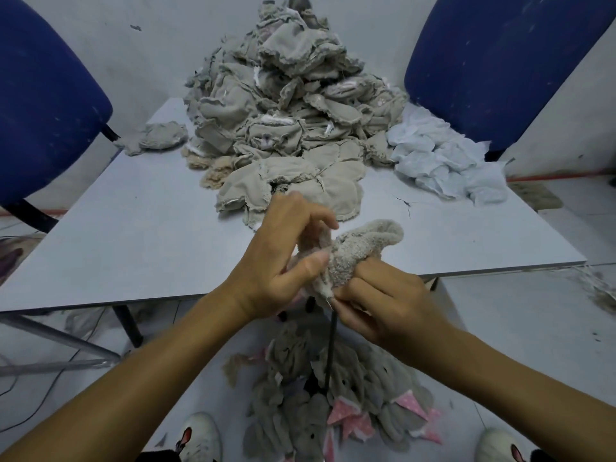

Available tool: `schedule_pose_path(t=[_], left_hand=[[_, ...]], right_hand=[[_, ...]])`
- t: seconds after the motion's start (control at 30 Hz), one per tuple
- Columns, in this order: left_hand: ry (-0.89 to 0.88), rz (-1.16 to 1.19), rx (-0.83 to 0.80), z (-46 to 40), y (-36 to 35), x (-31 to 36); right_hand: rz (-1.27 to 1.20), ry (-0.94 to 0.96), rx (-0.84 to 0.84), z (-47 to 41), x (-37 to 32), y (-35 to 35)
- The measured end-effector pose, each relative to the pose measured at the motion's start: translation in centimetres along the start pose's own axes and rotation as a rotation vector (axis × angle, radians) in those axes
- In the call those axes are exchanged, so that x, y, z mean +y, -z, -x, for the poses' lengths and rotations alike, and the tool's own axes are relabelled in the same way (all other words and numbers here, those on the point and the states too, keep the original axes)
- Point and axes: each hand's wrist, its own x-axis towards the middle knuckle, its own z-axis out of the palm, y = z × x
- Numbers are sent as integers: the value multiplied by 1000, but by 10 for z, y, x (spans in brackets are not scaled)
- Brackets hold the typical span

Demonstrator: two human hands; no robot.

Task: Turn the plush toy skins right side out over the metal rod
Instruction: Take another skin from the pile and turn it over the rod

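Both hands [328, 278] grip the plush skin [353, 251] atop the rod [330, 348].

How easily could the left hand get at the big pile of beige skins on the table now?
Probably not at once: the left hand grips the plush skin on the metal rod. Nothing stands between it and the pile, whose near edge lies just beyond its fingers.

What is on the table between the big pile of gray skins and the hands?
Nothing: in the head view, the table is bare between the pile and the hands, left and right, which hold a fuzzy skin.
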Motion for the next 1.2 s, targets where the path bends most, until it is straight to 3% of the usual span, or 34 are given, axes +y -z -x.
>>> schedule_pose_path(t=[0.13,0.23,0.33,0.43,0.53,0.63,0.77,0.87,1.0,1.2], left_hand=[[-64,-327,-85,-1,-3,1],[-81,-435,-31,-2,-10,2],[-141,-353,-99,-8,-11,1],[-52,-220,-214,-10,-10,4],[-137,-280,-124,-7,-11,6],[-280,-349,21,-8,-10,5],[-354,-346,83,-6,-7,2],[-251,-315,20,3,-8,-5],[113,-160,-239,21,-20,-10],[193,20,-205,28,-22,-11]], right_hand=[[-96,-53,-35,-4,10,8],[-100,-131,-4,-6,14,12],[-59,-184,25,-2,11,9],[-176,-276,84,-7,16,12],[24,-154,138,-16,29,22],[56,-60,1,-24,40,29],[-124,-205,-41,-19,29,27],[-187,-301,-106,-10,17,20],[-209,-376,-193,5,9,4],[-401,-484,-337,10,6,-9]])
